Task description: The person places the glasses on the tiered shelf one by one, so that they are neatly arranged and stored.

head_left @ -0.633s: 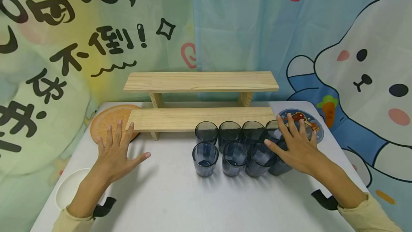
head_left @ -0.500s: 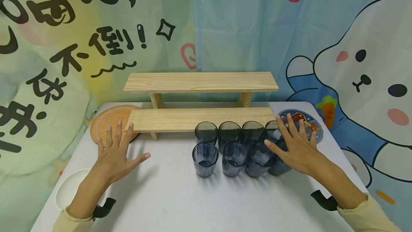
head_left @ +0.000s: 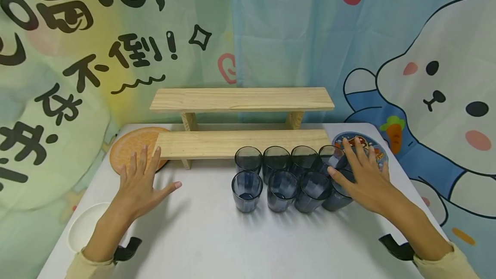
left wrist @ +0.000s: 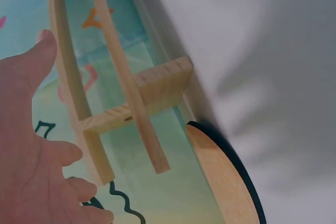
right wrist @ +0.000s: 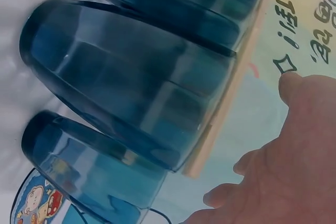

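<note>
My left hand [head_left: 136, 189] is over the left side of the table, fingers spread and nothing held. Nearest to it are an orange-slice mat [head_left: 129, 150] and the left end of a two-tier wooden shelf [head_left: 217, 144]. Two rows of blue-grey tinted drinking glasses [head_left: 246, 195] stand upright before the shelf's lower tier on the right. Above the rightmost glasses [head_left: 336, 197] my right hand [head_left: 368, 186] is spread, partly covering them in the head view. In the right wrist view, a large glass [right wrist: 126, 82] appears apart from the hand's fingers.
A round white dish [head_left: 83, 229] lies at the table's left edge, partly behind the left forearm. A round cartoon mat [head_left: 377, 147] sits at the back right, partly behind the right fingers. A printed curtain [head_left: 279, 33] hangs behind the white table [head_left: 217, 244].
My right hand has shifted slightly to the right, uncovering more of the rightmost glasses. The left hand and the glasses stay where they were. The head view has tilted a little.
</note>
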Tool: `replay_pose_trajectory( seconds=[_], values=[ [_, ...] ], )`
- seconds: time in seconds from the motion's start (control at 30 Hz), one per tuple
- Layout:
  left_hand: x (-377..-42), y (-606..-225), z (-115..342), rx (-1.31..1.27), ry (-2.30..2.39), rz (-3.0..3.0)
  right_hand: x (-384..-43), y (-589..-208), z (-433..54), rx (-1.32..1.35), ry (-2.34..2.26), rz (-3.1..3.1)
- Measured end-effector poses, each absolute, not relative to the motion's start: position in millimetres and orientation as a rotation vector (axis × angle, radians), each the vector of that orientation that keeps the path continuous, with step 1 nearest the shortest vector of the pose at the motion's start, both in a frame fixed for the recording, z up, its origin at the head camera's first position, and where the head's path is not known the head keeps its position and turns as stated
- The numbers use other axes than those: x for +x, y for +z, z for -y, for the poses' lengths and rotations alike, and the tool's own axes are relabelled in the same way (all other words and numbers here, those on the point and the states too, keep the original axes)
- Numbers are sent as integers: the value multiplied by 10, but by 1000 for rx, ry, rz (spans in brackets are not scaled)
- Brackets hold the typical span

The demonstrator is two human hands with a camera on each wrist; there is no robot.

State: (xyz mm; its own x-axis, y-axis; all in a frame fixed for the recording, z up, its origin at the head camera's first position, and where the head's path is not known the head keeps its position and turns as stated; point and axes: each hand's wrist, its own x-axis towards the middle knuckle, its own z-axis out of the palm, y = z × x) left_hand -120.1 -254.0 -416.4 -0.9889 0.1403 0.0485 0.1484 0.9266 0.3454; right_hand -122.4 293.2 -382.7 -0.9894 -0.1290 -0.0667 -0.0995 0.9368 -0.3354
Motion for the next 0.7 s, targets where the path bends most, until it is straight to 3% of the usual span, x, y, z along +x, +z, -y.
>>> replay_pose_trajectory(
  seconds=[0.3,0.7],
  values=[
    [-1328,-4120,2496,-241,-671,2976,-1089,-3730,-3013,-181,-690,-3040],
    [-1631,-4292,2519,-269,-1049,2711,-690,-3891,-3146,136,-1103,-3240]
  ],
)
